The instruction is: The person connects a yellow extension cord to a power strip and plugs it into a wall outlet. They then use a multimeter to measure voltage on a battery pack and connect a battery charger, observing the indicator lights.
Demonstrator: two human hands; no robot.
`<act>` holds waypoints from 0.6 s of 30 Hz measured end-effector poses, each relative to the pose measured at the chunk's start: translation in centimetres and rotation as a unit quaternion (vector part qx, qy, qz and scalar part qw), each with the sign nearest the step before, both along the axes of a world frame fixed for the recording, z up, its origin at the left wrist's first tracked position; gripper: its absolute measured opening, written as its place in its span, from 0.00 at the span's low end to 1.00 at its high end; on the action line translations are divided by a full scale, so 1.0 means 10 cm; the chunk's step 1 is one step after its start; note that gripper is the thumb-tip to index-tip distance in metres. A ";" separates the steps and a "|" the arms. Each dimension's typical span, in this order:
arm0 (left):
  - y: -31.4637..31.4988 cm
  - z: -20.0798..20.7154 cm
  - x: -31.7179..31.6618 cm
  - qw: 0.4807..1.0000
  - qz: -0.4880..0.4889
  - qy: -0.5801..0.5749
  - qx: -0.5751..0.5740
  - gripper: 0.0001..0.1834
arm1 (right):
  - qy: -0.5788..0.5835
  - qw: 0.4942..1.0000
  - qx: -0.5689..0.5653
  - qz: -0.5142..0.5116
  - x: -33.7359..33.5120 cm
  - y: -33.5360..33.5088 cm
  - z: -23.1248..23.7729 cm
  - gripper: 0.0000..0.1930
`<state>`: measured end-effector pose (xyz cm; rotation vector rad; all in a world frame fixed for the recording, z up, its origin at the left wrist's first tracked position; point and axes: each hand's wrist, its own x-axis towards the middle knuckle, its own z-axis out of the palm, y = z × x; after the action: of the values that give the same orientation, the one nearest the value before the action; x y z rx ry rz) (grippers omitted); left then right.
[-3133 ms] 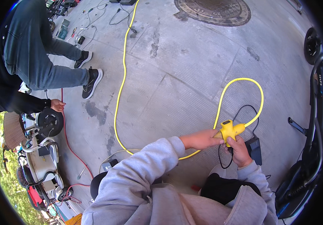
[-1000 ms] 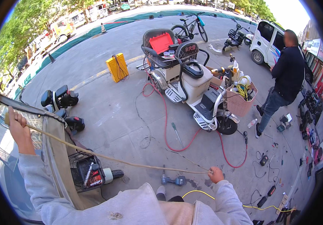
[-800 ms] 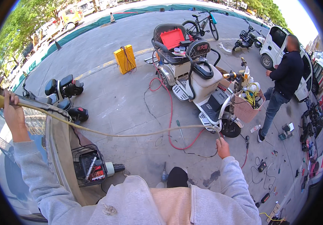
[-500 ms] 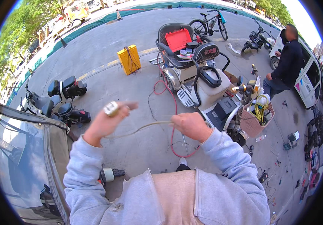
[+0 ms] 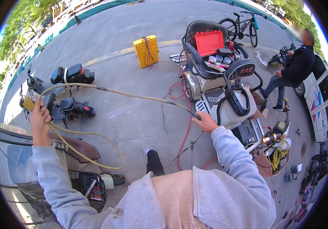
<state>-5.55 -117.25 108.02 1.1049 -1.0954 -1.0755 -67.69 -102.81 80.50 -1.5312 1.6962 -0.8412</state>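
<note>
A long yellowish cable (image 5: pixel 133 94) with dark bands along it arches between my raised hands. At the left, my left hand (image 5: pixel 41 116) is closed around the cable, and a small yellow block-like piece (image 5: pixel 28 104) shows beside its fingers; its kind I cannot make out. From there a loose loop of the same cable hangs down over the ground. My right hand (image 5: pixel 206 122), near the three-wheeled scooter (image 5: pixel 213 82), pinches a darker stretch of the cable. A thinner dark end trails below the right fingers.
An open red case (image 5: pixel 209 42) sits on the scooter's rear seat. Beyond stands a yellow box (image 5: pixel 146 51) with a wire over it. A red cable (image 5: pixel 187 141) lies on the ground. Parked scooters (image 5: pixel 72 74) are at left; a person (image 5: pixel 299 65) stands at right beside a white vehicle (image 5: pixel 320 99).
My hands have moved far apart, the left one out to the left, with a longer run of cable showing and a loop hanging. The view has shifted left; the person has turned.
</note>
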 end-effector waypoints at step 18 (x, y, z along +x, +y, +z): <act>-3.25 -1.42 -2.47 0.878 -0.384 -0.090 0.269 0.14 | 0.143 0.954 -0.221 0.143 2.02 -3.92 1.01 0.14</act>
<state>-30.24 -149.74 93.82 1.2368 -1.4901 -2.0306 -47.47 -141.96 90.65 -2.2361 1.4833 -0.9161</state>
